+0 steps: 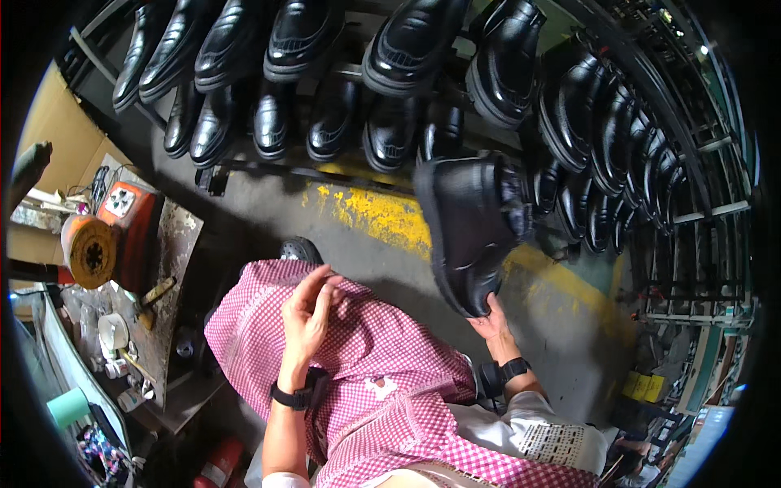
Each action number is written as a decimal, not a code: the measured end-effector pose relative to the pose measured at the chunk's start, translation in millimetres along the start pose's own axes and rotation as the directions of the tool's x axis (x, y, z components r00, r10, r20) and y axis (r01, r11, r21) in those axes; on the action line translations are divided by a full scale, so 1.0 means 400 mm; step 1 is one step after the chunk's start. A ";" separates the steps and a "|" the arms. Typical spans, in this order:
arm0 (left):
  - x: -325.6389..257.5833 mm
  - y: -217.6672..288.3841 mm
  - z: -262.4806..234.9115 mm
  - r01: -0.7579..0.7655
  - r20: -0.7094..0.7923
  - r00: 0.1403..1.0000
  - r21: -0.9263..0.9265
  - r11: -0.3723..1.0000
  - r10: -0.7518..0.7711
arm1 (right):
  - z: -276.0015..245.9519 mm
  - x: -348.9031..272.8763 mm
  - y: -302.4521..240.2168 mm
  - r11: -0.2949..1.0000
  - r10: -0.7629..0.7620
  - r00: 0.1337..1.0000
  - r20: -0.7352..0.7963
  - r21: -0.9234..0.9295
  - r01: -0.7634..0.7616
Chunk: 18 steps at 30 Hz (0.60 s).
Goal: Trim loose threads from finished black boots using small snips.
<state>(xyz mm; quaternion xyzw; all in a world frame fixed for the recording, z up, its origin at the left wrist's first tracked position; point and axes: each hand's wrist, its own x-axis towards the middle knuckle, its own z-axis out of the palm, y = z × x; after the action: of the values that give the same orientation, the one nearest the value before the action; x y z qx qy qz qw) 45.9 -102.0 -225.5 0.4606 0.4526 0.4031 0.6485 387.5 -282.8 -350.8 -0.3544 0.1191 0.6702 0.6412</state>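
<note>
The glossy black leather shoe with a thick dark sole [470,232] sits right of centre in the frame, sole facing me, toe tilted toward the upper right. My right hand [495,325] supports it from below at the heel end, fingers closed against the sole edge. My left hand [309,313] is at centre frame, holding nothing, fingers loosely curled and half open above the pink-and-white checked fabric apron [366,358] over my lap.

Step in hand, as I judge it: the shoe is lifted for inspection or transfer, carried by one hand only. The next move calls for a steady grip at the heel, and probably the free hand to brace the upper.

Across the top of the frame, rows of matching black shoes [285,73] hang on a dark metal rack [691,211] that curves down the right side. A worn yellow painted floor line [382,215] runs beneath it. At left, an orange power tool [106,236] rests on a cluttered workbench [175,244].
</note>
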 end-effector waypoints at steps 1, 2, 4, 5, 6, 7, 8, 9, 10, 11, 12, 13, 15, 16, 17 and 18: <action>0.004 0.007 0.006 0.036 0.024 0.999 -0.065 0.997 -0.034 | -0.007 0.000 0.012 1.000 0.011 1.000 -0.003 -0.001 -0.011; 0.002 0.004 0.000 0.046 0.065 0.997 -0.069 0.997 -0.042 | 0.105 0.004 0.049 0.991 -0.014 1.000 -0.025 -0.132 0.011; -0.005 0.027 0.023 -0.024 0.050 0.999 0.066 0.998 0.020 | 0.246 0.009 0.057 0.935 0.030 0.997 0.077 -0.356 -0.001; -0.011 0.033 0.032 -0.088 0.033 0.996 0.181 0.979 0.083 | 0.332 0.012 0.078 0.877 0.027 0.988 0.151 -0.478 0.049; -0.016 0.029 0.047 -0.139 0.011 0.990 0.218 0.966 0.140 | 0.377 0.022 0.101 0.801 -0.038 0.975 0.219 -0.577 0.161; -0.015 0.043 0.051 -0.185 -0.012 0.981 0.260 0.948 0.195 | 0.417 0.031 0.123 0.707 -0.091 0.950 0.298 -0.652 0.273; -0.018 0.076 0.025 0.097 0.062 0.992 0.205 0.974 -0.112 | 0.463 0.028 0.139 0.569 -0.128 0.922 0.365 -0.734 0.370; -0.030 0.086 0.016 0.235 -0.085 0.971 0.199 0.952 -0.222 | 0.513 0.019 0.157 0.416 -0.146 0.884 0.444 -0.783 0.463; -0.046 0.074 -0.006 0.175 -0.151 0.977 0.193 0.965 -0.147 | 0.576 0.005 0.171 0.370 -0.098 0.854 0.512 -0.777 0.509; -0.065 0.047 -0.026 0.114 -0.211 0.975 0.192 0.975 -0.072 | 0.607 -0.006 0.188 0.283 -0.101 0.816 0.569 -0.770 0.572; -0.079 0.012 -0.049 0.114 -0.244 0.968 0.193 0.975 -0.065 | 0.615 -0.006 0.202 0.244 -0.065 0.784 0.618 -0.752 0.613; -0.088 -0.018 -0.074 -0.017 -0.353 0.935 0.059 0.998 0.037 | 0.622 -0.006 0.214 0.208 -0.028 0.746 0.665 -0.726 0.655; -0.103 -0.040 -0.119 -0.175 -0.488 0.863 -0.049 0.983 0.129 | 0.647 -0.015 0.182 -0.087 0.133 0.783 0.607 -0.780 0.619; -0.100 -0.032 -0.131 -0.281 -0.493 0.856 -0.191 0.940 0.156 | 0.676 -0.001 0.192 -0.047 0.081 0.657 0.750 -0.655 0.754; -0.100 -0.024 -0.143 -0.378 -0.498 0.848 -0.327 0.866 0.182 | 0.714 0.024 0.200 -0.018 0.018 0.507 0.862 -0.506 0.862; -0.119 -0.026 -0.159 -0.345 -0.482 0.858 -0.288 0.894 0.176 | 0.750 0.040 0.203 -0.118 0.012 0.497 0.868 -0.492 0.862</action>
<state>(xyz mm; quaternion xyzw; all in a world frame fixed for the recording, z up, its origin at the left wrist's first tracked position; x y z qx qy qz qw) -26.6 -134.6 -235.6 0.2862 0.4378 0.6593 0.5402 215.4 -98.2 -168.7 -0.4374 -0.7142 0.3420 0.4262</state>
